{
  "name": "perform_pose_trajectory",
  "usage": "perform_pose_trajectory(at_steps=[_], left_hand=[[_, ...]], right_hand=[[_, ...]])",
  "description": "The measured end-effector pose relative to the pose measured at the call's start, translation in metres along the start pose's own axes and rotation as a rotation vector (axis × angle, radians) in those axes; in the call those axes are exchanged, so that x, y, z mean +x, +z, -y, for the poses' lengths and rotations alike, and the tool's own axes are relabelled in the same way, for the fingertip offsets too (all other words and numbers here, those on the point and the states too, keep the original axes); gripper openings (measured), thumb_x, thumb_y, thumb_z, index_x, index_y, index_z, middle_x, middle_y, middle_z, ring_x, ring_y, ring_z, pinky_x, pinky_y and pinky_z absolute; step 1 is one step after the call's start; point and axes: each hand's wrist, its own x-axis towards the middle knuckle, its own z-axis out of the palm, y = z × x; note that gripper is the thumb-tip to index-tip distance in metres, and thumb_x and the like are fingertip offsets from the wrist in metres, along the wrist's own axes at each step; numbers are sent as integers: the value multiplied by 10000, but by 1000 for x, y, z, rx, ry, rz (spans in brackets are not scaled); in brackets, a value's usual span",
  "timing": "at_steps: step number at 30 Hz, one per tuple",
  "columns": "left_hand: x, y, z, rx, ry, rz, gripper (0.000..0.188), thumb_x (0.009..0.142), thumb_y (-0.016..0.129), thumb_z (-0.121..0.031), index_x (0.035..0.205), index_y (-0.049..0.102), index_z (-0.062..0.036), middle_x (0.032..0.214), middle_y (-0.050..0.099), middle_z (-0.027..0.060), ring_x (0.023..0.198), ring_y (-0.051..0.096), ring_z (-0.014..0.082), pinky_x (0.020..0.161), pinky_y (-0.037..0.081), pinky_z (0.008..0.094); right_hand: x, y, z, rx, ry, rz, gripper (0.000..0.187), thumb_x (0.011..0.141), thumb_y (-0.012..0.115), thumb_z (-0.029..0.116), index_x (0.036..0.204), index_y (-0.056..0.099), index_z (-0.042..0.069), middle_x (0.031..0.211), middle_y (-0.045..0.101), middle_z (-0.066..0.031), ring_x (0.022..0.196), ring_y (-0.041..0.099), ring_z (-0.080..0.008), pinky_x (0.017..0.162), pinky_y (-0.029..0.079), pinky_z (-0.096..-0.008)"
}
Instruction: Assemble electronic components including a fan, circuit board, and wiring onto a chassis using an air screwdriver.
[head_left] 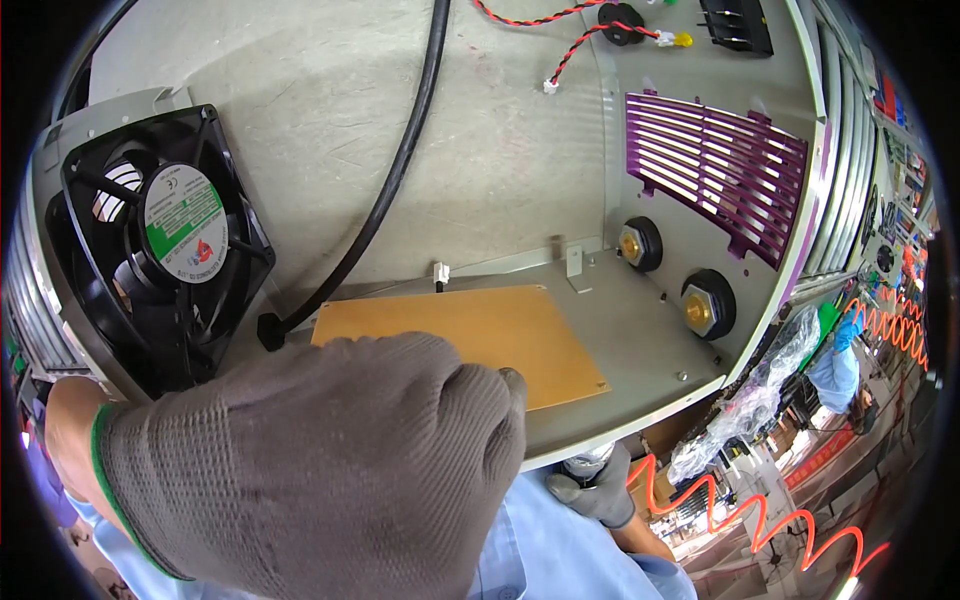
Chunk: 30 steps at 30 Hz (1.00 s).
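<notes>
My left hand [320, 470], in a grey glove with a green cuff, fills the lower left, close to the camera. Its fingers are curled closed, and whatever they may hold is hidden. Behind it, a flat tan board [490, 340] with small holes at its corners lies on the floor of a grey metal housing [640, 330]; the hand covers its near left part. My right hand [605, 490], also gloved in grey, is low at the right, just outside the housing's near edge. It is closed round a silver cylindrical object [588, 462], mostly hidden.
A black fan [150, 240] is mounted on the left wall. A thick black cable [405, 150] crosses the back panel. The right wall carries a purple grille [715, 165] and two brass-centred fittings [697, 312]. Red-black wires [570, 55] hang above; an orange coiled hose [740, 520] runs lower right.
</notes>
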Motion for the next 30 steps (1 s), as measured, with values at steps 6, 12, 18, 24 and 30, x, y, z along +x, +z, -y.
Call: perform_pose_trajectory(at_steps=[6, 12, 18, 24, 30], left_hand=[[-6, 11, 17, -67, 113, 137, 386, 616, 681, -156, 927, 696, 71, 702, 569, 88, 536, 467, 160, 443, 437, 301], [-4, 4, 16, -218, -74, 216, 131, 782, 661, -114, 856, 691, -10, 787, 690, 93, 602, 583, 198, 587, 517, 325], [29, 21, 1, -628, -540, -223, 133, 854, 691, -108, 952, 742, -33, 759, 694, 38, 697, 614, 83, 666, 509, 274], [47, 36, -7, -663, -592, -375, 198, 888, 724, -134, 1016, 744, 16, 870, 726, 46, 765, 623, 86, 710, 510, 255], [51, 40, -12, -563, -520, -474, 226, 897, 722, -184, 1022, 758, 1, 885, 723, 56, 769, 613, 100, 720, 500, 263]], right_hand=[[-2, 3, 5, -53, 7, -42, 569, 713, 858, 167, 1203, 641, -24, 1098, 690, -58, 975, 626, -144, 876, 501, -312], [3, 15, 15, -32, -44, -87, 411, 725, 833, 197, 1025, 616, 19, 924, 623, -28, 812, 568, -121, 742, 475, -296], [16, 21, 11, -40, -135, -51, 346, 782, 790, 197, 1022, 597, 39, 888, 612, -19, 769, 554, -91, 695, 467, -274], [27, 20, 9, -70, -241, -83, 287, 817, 772, 141, 1001, 583, 28, 815, 594, -13, 708, 536, -79, 633, 461, -271], [26, 17, 16, 13, -262, 10, 247, 838, 745, 130, 975, 564, 33, 728, 576, -19, 543, 535, -71, 479, 432, -254]])
